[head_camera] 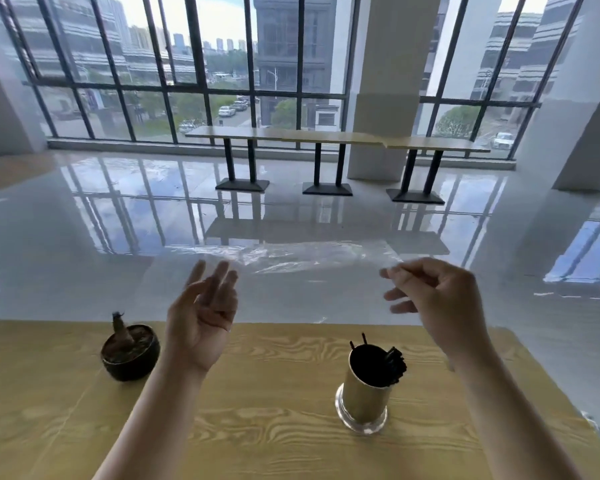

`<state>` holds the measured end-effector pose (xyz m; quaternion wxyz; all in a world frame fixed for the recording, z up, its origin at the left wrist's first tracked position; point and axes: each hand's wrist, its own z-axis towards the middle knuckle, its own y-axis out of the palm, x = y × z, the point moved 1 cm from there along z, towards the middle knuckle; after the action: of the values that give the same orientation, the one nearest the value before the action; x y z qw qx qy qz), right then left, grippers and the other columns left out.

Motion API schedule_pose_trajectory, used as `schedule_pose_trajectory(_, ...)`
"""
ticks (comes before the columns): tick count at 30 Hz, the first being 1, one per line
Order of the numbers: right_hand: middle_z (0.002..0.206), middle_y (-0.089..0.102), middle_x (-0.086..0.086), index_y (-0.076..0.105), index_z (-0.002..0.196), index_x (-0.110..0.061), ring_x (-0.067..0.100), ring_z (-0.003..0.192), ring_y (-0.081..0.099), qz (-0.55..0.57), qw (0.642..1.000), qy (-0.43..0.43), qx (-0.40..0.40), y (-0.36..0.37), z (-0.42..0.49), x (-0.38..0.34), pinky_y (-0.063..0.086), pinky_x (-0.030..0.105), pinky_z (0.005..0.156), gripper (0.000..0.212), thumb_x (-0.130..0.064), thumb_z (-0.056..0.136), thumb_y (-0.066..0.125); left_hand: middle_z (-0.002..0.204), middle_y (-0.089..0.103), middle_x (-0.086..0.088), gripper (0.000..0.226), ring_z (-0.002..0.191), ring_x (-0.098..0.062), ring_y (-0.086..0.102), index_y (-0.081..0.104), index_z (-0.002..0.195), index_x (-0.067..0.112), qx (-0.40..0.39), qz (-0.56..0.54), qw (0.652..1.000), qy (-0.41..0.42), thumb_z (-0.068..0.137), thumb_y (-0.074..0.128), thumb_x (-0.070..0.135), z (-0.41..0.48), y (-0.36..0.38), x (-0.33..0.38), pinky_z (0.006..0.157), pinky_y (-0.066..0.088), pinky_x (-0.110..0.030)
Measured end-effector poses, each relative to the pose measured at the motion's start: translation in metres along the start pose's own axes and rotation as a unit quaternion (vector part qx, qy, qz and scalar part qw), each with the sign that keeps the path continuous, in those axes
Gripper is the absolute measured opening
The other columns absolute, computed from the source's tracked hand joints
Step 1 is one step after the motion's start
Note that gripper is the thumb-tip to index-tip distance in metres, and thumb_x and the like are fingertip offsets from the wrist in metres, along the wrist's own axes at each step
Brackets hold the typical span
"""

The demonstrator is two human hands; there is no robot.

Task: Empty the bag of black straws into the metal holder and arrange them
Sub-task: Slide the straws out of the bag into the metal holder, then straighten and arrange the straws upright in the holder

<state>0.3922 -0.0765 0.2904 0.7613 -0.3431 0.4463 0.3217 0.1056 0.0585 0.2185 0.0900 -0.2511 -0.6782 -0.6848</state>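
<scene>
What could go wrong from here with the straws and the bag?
The straws lean bunched over the right rim of the metal holder; a brush from the right forearm could spill them. The clear bag seems pinched only by the right hand, the left hand being open, so it may sag onto the straws.

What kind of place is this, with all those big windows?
Probably a café or canteen: a metal holder of black straws stands on a wooden table, and a long bar table runs along tall windows.

Black straws (395,362) lean inside the upright metal holder (365,393), clear bag (309,258) stretched above.
</scene>
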Motion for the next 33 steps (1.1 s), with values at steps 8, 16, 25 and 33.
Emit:
schedule_pose_trajectory(8, 0.077, 0.078, 0.007, 0.074, 0.085, -0.013, 0.026, 0.058, 0.073, 0.045, 0.979, 0.157, -0.121, 0.104, -0.057, 0.092, 0.059, 0.034, 0.048, 0.014, -0.002, 0.091, 0.068, 0.095, 0.076, -0.017, 0.030, 0.072, -0.028, 0.076, 0.057, 0.114, 0.014, 0.221, 0.241, 0.945, 0.020, 0.091, 0.056, -0.007, -0.053, -0.132, 0.041, 0.051, 0.057, -0.027)
schedule_pose_trajectory(16, 0.071, 0.077, 0.008, 0.070, 0.090, -0.010, 0.031, 0.052, 0.070, -0.019, 0.935, 0.300, -0.187, 0.149, -0.116, 0.179, 0.062, 0.046, 0.053, 0.010, -0.001, 0.089, 0.066, 0.083, 0.079, -0.010, 0.029, 0.064, -0.026, 0.075, 0.059, 0.109, 0.014, 0.357, 0.319, 0.877, -0.049, 0.088, 0.064, -0.005, -0.093, -0.220, 0.019, 0.054, 0.058, -0.032)
schedule_pose_trajectory(25, 0.076, 0.075, 0.022, 0.065, 0.095, -0.001, 0.027, 0.053, 0.061, -0.064, 0.874, 0.440, -0.196, 0.163, -0.160, 0.235, 0.056, 0.036, 0.052, 0.012, 0.007, 0.088, 0.058, 0.085, 0.069, -0.021, 0.020, 0.063, -0.031, 0.060, 0.064, 0.105, -0.014, 0.457, 0.273, 0.828, -0.174, 0.088, 0.065, -0.004, -0.141, -0.288, -0.019, 0.039, 0.056, -0.032)
schedule_pose_trajectory(33, 0.072, 0.074, 0.017, 0.063, 0.091, -0.009, 0.030, 0.050, 0.065, -0.133, 0.863, 0.435, -0.219, 0.166, -0.170, 0.252, 0.063, 0.052, 0.060, 0.019, 0.008, 0.082, 0.059, 0.073, 0.058, -0.015, 0.021, 0.057, -0.029, 0.056, 0.061, 0.084, -0.007, 0.539, 0.284, 0.776, -0.165, 0.071, 0.078, -0.008, -0.151, -0.318, -0.015, 0.036, 0.053, -0.031)
